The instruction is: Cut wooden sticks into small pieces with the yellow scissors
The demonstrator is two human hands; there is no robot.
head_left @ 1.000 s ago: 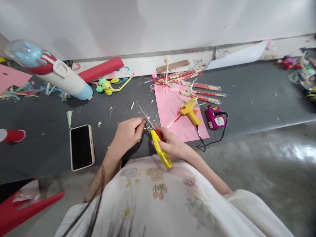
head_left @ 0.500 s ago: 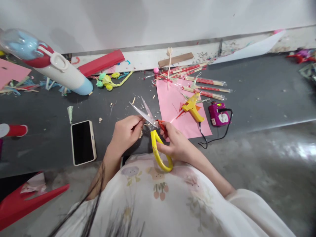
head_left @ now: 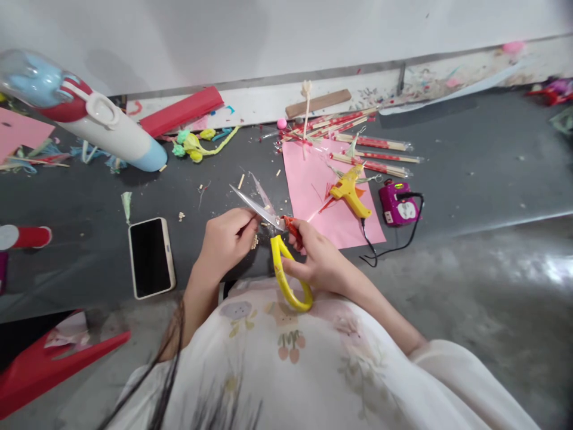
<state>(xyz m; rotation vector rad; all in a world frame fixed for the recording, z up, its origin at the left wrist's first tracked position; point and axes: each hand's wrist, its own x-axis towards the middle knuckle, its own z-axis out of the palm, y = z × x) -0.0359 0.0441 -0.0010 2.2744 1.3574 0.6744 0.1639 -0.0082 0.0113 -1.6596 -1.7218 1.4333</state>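
Note:
My right hand [head_left: 316, 254] grips a pair of scissors [head_left: 278, 251] with one yellow and one red handle; the blades are spread and point away to the left. My left hand [head_left: 228, 242] is closed in a pinch just left of the blades. What sits between its fingertips is too small to make out. Small pale cut bits [head_left: 254, 242] lie under and beside the left fingers. Right of the scissors, a yellow glue gun [head_left: 351, 192] rests on a pink paper sheet [head_left: 304, 185].
A phone [head_left: 152, 258] and a red thread spool [head_left: 29, 237] lie to the left. Behind are a bottle [head_left: 107, 122], a red strip [head_left: 183, 111], yellow-green yarn [head_left: 194, 148] and red-wrapped stick bundles [head_left: 376, 143]. A purple box [head_left: 397, 205] with a black cord stands at right.
Both hands and the scissors have shifted very slightly left in view. The blades stay spread, and both grips look the same.

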